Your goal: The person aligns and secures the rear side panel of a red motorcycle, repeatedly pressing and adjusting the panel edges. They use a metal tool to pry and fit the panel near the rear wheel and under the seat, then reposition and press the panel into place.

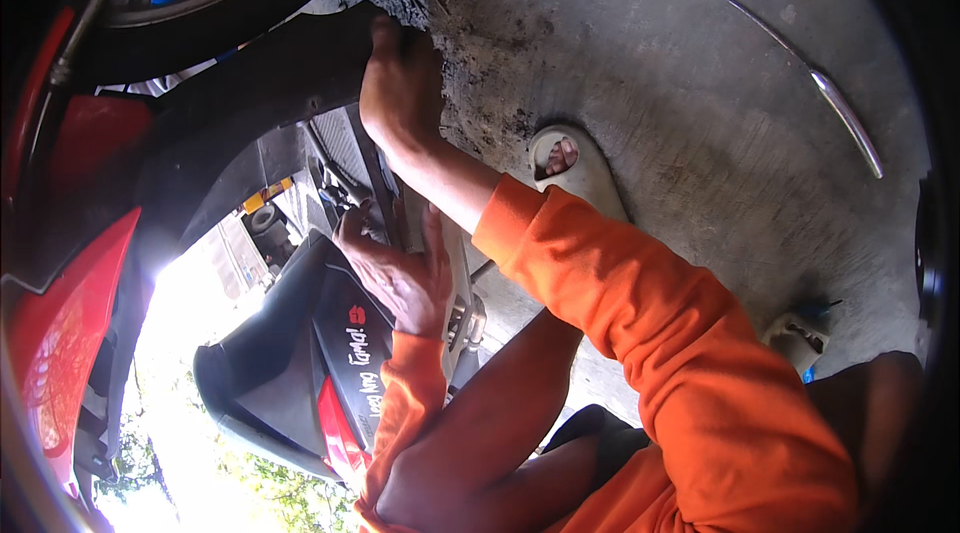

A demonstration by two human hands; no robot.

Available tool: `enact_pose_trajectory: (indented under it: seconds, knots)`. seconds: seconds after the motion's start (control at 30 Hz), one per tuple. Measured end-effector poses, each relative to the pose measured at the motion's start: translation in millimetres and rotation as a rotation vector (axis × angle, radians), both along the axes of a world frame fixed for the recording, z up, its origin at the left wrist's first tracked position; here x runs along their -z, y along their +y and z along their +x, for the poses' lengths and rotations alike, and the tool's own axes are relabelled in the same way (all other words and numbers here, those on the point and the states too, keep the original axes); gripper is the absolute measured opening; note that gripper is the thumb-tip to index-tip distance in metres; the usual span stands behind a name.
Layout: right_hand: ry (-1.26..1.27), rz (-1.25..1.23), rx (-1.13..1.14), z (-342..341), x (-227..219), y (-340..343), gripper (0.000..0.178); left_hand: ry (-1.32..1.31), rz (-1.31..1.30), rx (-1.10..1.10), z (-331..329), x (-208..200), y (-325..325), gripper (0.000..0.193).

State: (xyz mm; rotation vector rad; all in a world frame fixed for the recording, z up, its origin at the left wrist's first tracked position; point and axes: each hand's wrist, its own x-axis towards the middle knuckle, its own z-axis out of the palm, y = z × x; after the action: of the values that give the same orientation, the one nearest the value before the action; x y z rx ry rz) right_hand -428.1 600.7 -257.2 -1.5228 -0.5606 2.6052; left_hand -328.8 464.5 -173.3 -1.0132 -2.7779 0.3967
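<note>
My right hand (400,93) is closed at the lower end of a black plastic panel (270,63) on a motor scooter, its fingers curled around the edge. My left hand (398,278) is beside the exposed inner part of the scooter, fingers apart, with one finger pointing up along a dark frame strip. Close to its fingertips runs a grey hose (340,173) next to a finned radiator-like part (343,141). What the left fingertips touch, if anything, I cannot make out. Below lies a dark body panel (270,353) with white lettering and a red stripe.
A spoked-looking wheel (210,8) stands at the upper left, near red body panels (75,323). A curved, shiny metal rod (800,63) lies on the concrete floor (700,123). Dark dirt (480,63) is scattered by my right hand. My pale clog (590,168) rests nearby.
</note>
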Motion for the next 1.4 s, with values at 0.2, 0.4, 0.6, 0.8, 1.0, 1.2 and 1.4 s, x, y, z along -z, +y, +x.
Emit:
enact_pose_trajectory:
  seconds: [0.2,0.4,0.6,0.8,1.0,1.2,1.4]
  knots:
    - [-0.052,-0.035,0.131,-7,-1,-3,0.067,0.042,0.046,0.005,-10,3,9,0.047]
    - [0.080,0.034,0.079,2,2,-3,0.078,-0.029,0.128,-0.014,-18,1,8,0.042]
    - [0.175,0.279,0.194,3,5,-5,0.074,-0.099,0.224,-0.066,-22,-2,7,0.047]
    - [0.450,0.566,0.173,37,24,-5,0.092,-0.149,0.331,-0.255,-22,-2,15,0.055]
    - [0.710,0.833,0.027,72,63,-27,0.112,-0.219,0.455,-0.345,-21,-2,18,0.051]
    - [0.726,0.826,0.084,66,67,-28,0.114,-0.142,0.414,-0.279,-25,1,21,0.048]
    - [0.728,0.859,0.097,70,67,-25,0.114,-0.074,0.345,-0.251,-23,4,28,0.043]
